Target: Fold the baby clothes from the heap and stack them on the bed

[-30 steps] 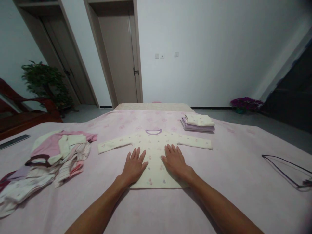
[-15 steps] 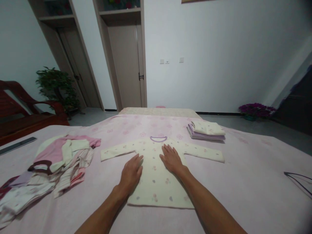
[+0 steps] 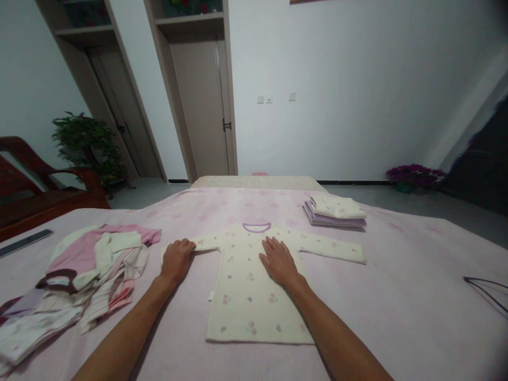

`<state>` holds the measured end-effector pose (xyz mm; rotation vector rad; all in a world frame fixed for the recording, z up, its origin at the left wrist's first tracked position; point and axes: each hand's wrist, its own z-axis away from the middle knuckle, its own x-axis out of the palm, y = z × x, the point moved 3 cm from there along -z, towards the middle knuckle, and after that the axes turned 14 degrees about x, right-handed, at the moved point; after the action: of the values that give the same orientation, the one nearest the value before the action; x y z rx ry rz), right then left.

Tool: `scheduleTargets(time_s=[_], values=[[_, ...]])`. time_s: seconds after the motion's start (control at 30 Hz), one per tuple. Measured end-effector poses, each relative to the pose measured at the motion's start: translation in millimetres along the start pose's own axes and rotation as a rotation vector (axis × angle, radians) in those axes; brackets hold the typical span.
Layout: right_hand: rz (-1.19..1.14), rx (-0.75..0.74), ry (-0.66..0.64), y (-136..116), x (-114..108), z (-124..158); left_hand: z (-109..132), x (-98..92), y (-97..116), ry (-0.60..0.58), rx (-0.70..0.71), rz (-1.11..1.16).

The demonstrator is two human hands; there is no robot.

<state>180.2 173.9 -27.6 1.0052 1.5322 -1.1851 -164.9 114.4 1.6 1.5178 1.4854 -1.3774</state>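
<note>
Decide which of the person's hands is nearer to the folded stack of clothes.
Right. The right hand rests flat on the shirt, in front and to the left of the folded stack. The left hand curls over the shirt's opposite sleeve end, much farther left.

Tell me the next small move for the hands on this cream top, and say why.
Probably draw the left sleeve inward across the cream top. The left hand is curled on the sleeve's end, the right hand lies flat on the chest and pins it, and the top lies spread flat with both sleeves out.
</note>
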Motion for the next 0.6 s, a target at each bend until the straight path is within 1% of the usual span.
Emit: scheduleTargets(time_s=[0.13, 0.23, 0.3, 0.37, 0.4, 0.43, 0.47, 0.53, 0.6], values=[[-0.009, -0.009, 0.012, 0, -3, 2, 14, 7.0, -22, -0.025, -0.008, 0.043], [-0.017, -0.017, 0.017, -1, -5, 2, 28, 6.8, -39, -0.086, -0.122, 0.132], [-0.02, -0.011, 0.013, -1, -6, 3, 34, 1.6, -50, -0.164, -0.216, 0.159], [-0.024, -0.006, 0.012, -2, -7, 3, 33, -5.9, -55, -0.244, -0.271, 0.15], [-0.027, -0.005, 0.013, -2, -7, 3, 30, -9.5, -54, -0.265, -0.282, 0.142], [-0.03, -0.004, 0.013, -2, -7, 3, 24, -12.6, -51, -0.258, -0.287, 0.147], [-0.033, -0.002, 0.012, -2, -7, 3, 15, -14.7, -44, -0.226, -0.278, 0.175], [-0.035, 0.002, 0.012, -2, -7, 3, -7, -14.7, -22, -0.106, -0.226, 0.292], [-0.033, 0.003, 0.017, -2, -7, 3, -33, -8.2, 9, -0.004, -0.114, 0.439]])
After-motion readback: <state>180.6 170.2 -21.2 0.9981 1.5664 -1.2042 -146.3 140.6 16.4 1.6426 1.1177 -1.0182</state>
